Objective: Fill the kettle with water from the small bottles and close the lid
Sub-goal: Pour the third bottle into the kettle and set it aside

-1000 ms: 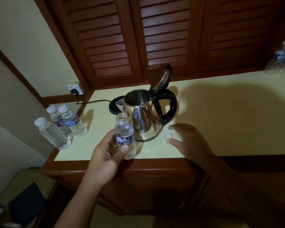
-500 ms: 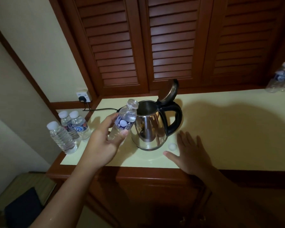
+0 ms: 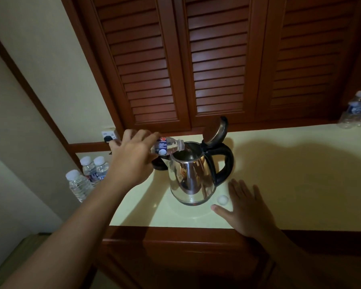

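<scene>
Head view: kettle [image 3: 193,178] on counter [image 3: 290,184], lid [image 3: 215,130] up. Our left hand [image 3: 131,161] grips bottle [image 3: 167,148], now tipped flat with mouth at kettle rim; earlier it leaned short of it. Our right hand [image 3: 245,207] stays flat, fingers spread, beside cap [image 3: 222,199].

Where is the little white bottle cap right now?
The bottle cap lies on the countertop, between the kettle base and the right hand.

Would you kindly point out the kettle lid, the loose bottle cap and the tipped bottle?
kettle lid [image 3: 215,130], head view, inner face of the raised lid.
bottle cap [image 3: 222,199], head view, its top.
tipped bottle [image 3: 168,147], head view, its clear body.
</scene>
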Demonstrator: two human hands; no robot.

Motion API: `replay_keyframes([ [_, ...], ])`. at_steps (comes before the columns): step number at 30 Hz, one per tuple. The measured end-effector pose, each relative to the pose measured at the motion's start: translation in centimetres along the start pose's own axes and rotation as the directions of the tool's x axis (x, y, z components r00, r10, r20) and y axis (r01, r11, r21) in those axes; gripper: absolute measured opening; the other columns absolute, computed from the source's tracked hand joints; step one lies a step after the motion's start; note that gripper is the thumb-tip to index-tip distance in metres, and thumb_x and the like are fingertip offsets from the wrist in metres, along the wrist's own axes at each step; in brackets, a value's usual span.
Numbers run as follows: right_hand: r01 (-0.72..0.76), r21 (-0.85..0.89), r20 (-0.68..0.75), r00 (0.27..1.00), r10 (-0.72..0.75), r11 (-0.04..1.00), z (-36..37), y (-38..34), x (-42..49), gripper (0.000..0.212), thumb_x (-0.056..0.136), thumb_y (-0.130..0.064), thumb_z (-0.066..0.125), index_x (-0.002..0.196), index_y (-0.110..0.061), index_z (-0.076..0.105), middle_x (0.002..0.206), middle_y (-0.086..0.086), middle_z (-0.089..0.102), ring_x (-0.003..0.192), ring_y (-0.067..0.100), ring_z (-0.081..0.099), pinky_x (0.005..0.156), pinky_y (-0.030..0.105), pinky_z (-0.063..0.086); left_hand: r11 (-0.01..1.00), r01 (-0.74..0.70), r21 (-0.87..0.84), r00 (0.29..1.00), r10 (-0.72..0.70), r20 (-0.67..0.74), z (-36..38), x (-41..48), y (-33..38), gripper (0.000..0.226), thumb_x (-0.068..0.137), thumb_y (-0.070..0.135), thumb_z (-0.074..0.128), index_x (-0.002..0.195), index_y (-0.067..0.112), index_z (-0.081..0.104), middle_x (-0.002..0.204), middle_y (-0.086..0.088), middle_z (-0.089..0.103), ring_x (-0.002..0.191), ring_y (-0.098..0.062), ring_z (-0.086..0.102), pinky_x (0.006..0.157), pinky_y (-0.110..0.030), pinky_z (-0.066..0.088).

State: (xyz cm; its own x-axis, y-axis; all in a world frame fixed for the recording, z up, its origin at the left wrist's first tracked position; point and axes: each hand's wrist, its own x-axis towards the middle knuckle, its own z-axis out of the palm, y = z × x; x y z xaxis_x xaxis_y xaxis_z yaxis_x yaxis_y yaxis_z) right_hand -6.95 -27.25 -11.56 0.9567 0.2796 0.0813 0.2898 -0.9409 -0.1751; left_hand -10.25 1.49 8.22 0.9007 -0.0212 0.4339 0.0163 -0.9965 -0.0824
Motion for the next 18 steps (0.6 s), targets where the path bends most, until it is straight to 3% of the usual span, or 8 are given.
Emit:
replay_keyframes([
  [5, 0.003, -0.007, -0.016, 1.000, -0.003, 1.000, 0.0, 0.0, 0.0, 0.113, 0.080, -0.093, 0.003, 0.162, -0.015, 0.005, 0.171, 0.006, 0.003, 0.157, 0.024, -0.001, 0.126, 0.054, 0.001, 0.992, -0.071, 0.101, 0.997, 0.072, -0.003, 0.0, 0.8, 0.4, 0.078, 0.085, 0.015, 0.078, 0.153, 0.033, 0.045, 0.149, 0.002, 0.050, 0.140, -0.031, 0.033, 0.094, -0.057, 0.042],
  [9, 0.009, 0.017, -0.023, 1.000, -0.008, 1.000, -0.2, -0.1, -0.1, 0.113, 0.081, -0.093, 0.006, 0.162, -0.015, 0.007, 0.171, 0.006, 0.004, 0.157, 0.023, -0.001, 0.126, 0.053, 0.000, 0.979, -0.136, 0.154, 0.989, 0.142, -0.030, 0.1, 1.2, 1.1, 0.081, 0.079, 0.008, 0.078, 0.151, 0.030, 0.048, 0.149, -0.002, 0.052, 0.143, -0.035, 0.035, 0.102, -0.063, 0.039],
  [18, 0.026, 0.025, -0.046, 0.999, -0.025, 0.999, -0.1, 0.1, -0.2, 0.108, 0.084, -0.090, 0.011, 0.161, -0.015, 0.013, 0.170, 0.005, 0.007, 0.157, 0.023, 0.001, 0.126, 0.053, 0.000, 0.934, -0.224, 0.277, 0.972, 0.235, -0.006, 0.3, 1.5, 1.9, 0.089, 0.068, 0.013, 0.086, 0.149, 0.023, 0.050, 0.150, -0.009, 0.052, 0.147, -0.040, 0.034, 0.107, -0.072, 0.034],
])
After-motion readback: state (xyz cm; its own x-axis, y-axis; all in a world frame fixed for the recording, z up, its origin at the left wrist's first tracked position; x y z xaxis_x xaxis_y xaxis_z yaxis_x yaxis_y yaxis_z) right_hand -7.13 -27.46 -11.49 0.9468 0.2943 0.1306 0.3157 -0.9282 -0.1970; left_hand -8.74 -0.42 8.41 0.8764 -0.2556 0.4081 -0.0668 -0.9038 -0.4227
